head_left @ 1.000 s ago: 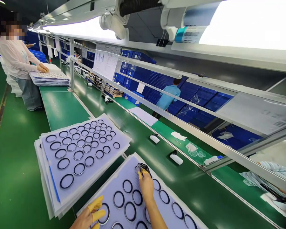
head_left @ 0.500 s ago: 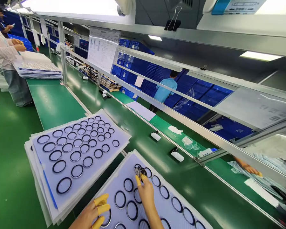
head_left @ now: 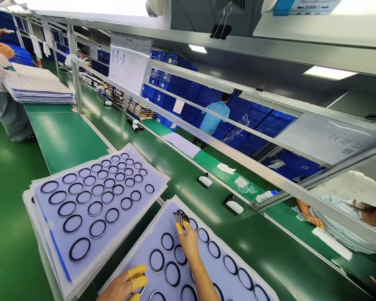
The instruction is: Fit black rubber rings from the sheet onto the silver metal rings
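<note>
My right hand [head_left: 188,243], with yellow finger cots, pinches a small bunch of black rubber rings [head_left: 181,217] at the far corner of the near lilac sheet [head_left: 207,263]. That sheet carries rows of black rings. My left hand [head_left: 127,286], also in yellow cots, rests on the sheet's near left edge with fingers curled on a ring there. A stack of lilac sheets [head_left: 90,200] covered with rings lies to the left.
The green conveyor belt [head_left: 188,184] runs beyond the sheets, with small white devices [head_left: 235,206] on it. A co-worker at far left [head_left: 0,83] stands by another stack of sheets [head_left: 37,90]. Across the metal rails a person's hand [head_left: 313,220] rests on paper.
The view has shifted left and down. My right hand still holds the ring bunch at the sheet's far corner; my left hand has barely moved. A hand across the rails has come into view.
</note>
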{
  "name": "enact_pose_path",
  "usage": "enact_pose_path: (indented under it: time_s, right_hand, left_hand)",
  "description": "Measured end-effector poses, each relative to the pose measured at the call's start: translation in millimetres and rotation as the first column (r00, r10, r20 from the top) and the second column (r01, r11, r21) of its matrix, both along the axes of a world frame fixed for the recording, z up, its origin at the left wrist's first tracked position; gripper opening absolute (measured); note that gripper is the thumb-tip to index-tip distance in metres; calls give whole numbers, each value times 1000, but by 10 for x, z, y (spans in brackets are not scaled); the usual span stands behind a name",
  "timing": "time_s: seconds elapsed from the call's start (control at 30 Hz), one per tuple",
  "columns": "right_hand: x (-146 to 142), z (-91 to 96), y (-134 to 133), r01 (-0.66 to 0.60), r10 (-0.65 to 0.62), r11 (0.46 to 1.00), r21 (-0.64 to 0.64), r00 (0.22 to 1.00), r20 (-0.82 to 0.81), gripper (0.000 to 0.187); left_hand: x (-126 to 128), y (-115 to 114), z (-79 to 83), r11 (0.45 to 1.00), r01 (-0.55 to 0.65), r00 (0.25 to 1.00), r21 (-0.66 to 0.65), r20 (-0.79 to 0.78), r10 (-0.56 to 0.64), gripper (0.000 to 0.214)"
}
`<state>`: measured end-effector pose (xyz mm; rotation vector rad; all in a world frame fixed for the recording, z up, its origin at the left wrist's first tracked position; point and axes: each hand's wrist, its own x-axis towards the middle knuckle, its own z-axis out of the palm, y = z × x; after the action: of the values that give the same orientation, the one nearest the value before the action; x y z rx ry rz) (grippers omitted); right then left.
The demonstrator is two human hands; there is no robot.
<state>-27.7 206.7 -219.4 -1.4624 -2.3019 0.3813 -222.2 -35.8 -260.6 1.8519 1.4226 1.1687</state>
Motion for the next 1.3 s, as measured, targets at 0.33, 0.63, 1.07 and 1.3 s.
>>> enact_pose_path:
  time_s: [0.33, 0.63, 1.07, 1.3]
  right_hand:
    - [152, -78, -176, -74, 68, 996, 55, 992, 108, 22]
    - [435, -108, -274, 93, -100, 994, 64, 987, 124, 23]
    - [916, -58, -556, 235, -248, 966, 108, 960, 130, 24]
    - [1176, -36, -684, 302, -318, 948, 103, 924, 215, 25]
  left_hand:
    - [-102, -35, 233, 998, 56, 997, 5, -52, -55, 37]
    - [-15, -6, 331, 995, 95, 989, 30, -120, -91, 38]
    - [77, 5, 90, 987, 158, 974, -7, -161, -157, 38]
    - [165, 47, 157, 976, 213, 960, 37, -193, -202, 39]
